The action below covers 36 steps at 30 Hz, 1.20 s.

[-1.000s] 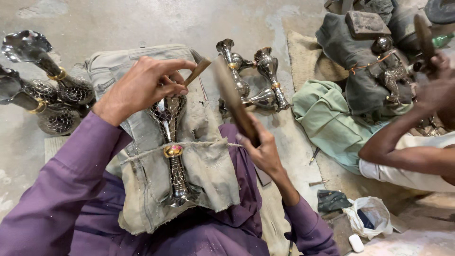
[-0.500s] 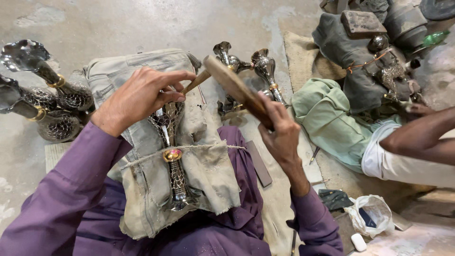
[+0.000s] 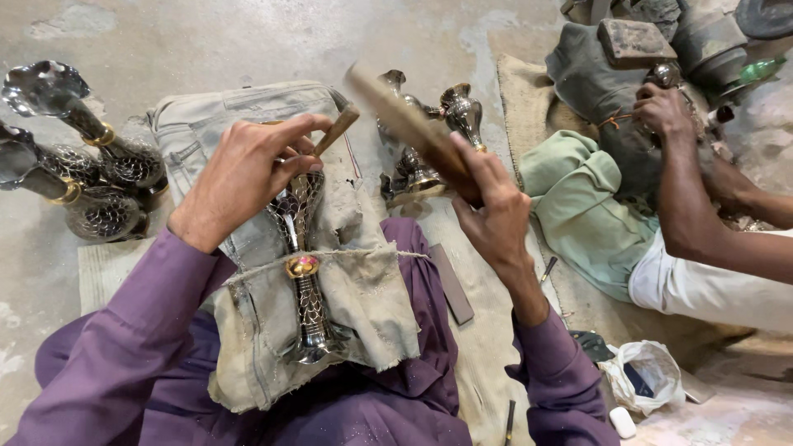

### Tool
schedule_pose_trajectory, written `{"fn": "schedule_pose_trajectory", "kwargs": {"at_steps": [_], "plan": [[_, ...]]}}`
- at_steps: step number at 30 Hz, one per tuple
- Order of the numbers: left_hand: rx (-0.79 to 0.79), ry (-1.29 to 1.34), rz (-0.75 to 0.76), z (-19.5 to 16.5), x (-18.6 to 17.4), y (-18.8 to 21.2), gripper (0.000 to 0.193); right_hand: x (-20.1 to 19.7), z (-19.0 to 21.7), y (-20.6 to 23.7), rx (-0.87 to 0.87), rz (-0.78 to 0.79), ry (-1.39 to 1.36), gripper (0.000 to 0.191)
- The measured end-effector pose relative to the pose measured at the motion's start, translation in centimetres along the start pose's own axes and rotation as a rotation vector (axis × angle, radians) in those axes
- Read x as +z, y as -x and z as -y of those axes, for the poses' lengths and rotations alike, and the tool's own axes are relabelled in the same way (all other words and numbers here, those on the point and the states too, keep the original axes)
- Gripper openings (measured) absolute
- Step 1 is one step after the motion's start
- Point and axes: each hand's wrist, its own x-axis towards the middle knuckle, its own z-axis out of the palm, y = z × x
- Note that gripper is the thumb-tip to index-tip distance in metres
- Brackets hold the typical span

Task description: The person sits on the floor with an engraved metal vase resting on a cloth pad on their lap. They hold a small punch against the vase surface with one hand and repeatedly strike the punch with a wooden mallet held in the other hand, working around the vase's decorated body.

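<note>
A slim engraved metal vase lies on a worn beige cloth across my lap, tied down by a string. My left hand pinches a small wooden-handled chisel with its tip against the vase's upper part. My right hand grips a flat wooden mallet, raised and blurred above the chisel. Both sleeves are purple.
Several finished engraved vases lie on the concrete floor at left; more vases stand beyond the mallet. Another person's arm works on metal pieces at right, beside a green cloth. A flat dark bar and a white bag lie nearby.
My right hand has swung the mallet from upright down and left toward the chisel. The other person's arm has moved up and back at the right.
</note>
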Motion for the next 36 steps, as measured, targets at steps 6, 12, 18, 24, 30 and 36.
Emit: {"fn": "schedule_pose_trajectory", "kwargs": {"at_steps": [6,12,18,24,30,36], "plan": [[-0.048,0.008,-0.039,-0.3,0.1,0.2,0.042,-0.6,0.8,-1.0,0.028,0.099,0.13,0.079],[-0.03,0.056,-0.098,-0.4,0.0,0.8,0.045,-1.3,1.1,-2.0,0.036,0.193,0.079,0.085],[-0.043,0.088,-0.136,-0.4,0.2,1.4,0.044,-1.5,0.6,-2.3,-0.203,0.094,-0.101,0.09],[-0.003,0.131,-0.203,-0.3,0.7,2.3,0.042,-1.2,0.1,-3.1,-0.247,-0.018,-0.208,0.082],[-0.042,0.103,-0.273,-0.3,1.4,3.4,0.042,-2.2,0.2,-3.3,-0.304,-0.075,-0.137,0.078],[-0.04,0.126,-0.328,0.1,2.3,4.2,0.042,-2.6,0.1,-3.8,-0.365,-0.047,0.163,0.079]]}}
